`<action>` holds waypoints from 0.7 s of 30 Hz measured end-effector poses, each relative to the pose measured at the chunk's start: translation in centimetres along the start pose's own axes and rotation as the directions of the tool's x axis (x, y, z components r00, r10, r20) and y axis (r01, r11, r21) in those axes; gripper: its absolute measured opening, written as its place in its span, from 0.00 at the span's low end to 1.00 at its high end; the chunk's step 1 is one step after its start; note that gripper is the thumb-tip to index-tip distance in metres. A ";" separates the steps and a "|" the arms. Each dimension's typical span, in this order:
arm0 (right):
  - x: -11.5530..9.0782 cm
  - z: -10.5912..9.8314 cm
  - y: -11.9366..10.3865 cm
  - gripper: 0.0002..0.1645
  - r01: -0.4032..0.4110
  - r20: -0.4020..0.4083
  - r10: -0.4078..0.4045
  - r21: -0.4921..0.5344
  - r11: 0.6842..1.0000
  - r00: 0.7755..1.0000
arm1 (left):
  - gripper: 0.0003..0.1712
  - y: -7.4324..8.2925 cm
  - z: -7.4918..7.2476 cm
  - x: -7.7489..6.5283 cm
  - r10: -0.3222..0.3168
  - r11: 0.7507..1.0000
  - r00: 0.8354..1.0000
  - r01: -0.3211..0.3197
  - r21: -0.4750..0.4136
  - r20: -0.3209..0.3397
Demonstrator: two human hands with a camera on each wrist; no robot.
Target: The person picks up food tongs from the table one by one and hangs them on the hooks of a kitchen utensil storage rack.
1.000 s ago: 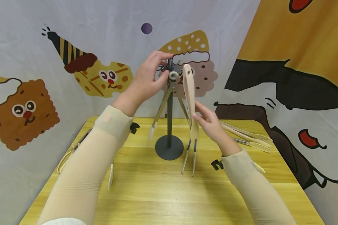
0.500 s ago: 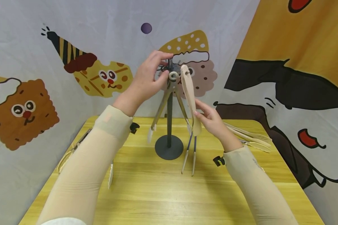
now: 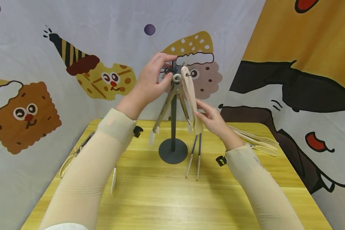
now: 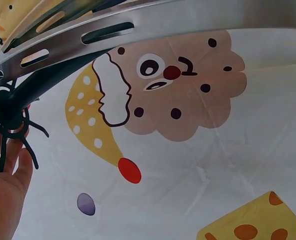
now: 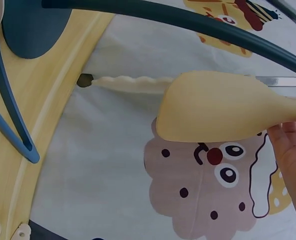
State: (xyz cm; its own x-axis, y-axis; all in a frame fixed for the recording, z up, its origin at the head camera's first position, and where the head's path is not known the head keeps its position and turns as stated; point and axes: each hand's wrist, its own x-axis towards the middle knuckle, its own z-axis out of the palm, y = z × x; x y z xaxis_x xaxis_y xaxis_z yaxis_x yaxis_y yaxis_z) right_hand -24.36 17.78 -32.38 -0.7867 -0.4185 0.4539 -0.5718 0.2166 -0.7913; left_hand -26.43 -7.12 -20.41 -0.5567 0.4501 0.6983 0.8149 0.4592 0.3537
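My left hand (image 3: 152, 76) grips the top of a dark metal stand (image 3: 173, 118), thumb in front and fingers over the hub (image 4: 10, 107). Metal tongs with whitish tips (image 3: 164, 113) hang spread from the stand, a pale ring at their top. Just right of them, pale beige tongs (image 3: 189, 92) stand upright, with a hook of the stand showing at the hole in their upper end. My right hand (image 3: 214, 121) pinches these tongs low down between thumb and fingers. Their broad, flat end (image 5: 213, 107) faces the right wrist camera.
Blue-handled tongs (image 3: 194, 156) lie in front of the stand's round base (image 3: 173, 156). Several pale utensils (image 3: 258, 142) lie at the table's right edge. More tongs (image 3: 72, 158) are at the left edge, partly behind my left arm. A printed cloth hangs behind.
My right hand has moved the beige tongs left, toward the stand's middle, and the hook now shows at their hole. My left hand stays on the stand's top.
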 end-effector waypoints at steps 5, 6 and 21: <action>0.2 -0.1 0.3 0.30 0.009 0.016 -0.009 -0.010 1.000 1.000 | 0.24 0.0 0.1 0.0 0.005 1.000 1.000 -0.005 0.004 0.001; 0.3 -0.1 0.3 0.31 0.012 0.021 -0.012 -0.007 1.000 1.000 | 0.24 0.0 0.1 0.1 0.007 1.000 1.000 -0.007 0.004 0.001; 0.7 0.7 0.2 0.33 0.031 0.093 -0.033 0.027 0.999 0.995 | 0.24 -0.3 0.4 0.1 0.052 0.999 0.998 -0.052 0.010 -0.028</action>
State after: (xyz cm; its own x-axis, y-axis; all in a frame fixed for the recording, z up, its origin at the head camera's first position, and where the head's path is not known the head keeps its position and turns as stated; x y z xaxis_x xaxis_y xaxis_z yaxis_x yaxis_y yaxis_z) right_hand -24.84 16.91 -32.52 -0.7424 -0.5055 0.4397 -0.5892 0.1801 -0.7877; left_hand -26.82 -6.90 -20.70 -0.5086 0.4517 0.7330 0.8411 0.4429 0.3106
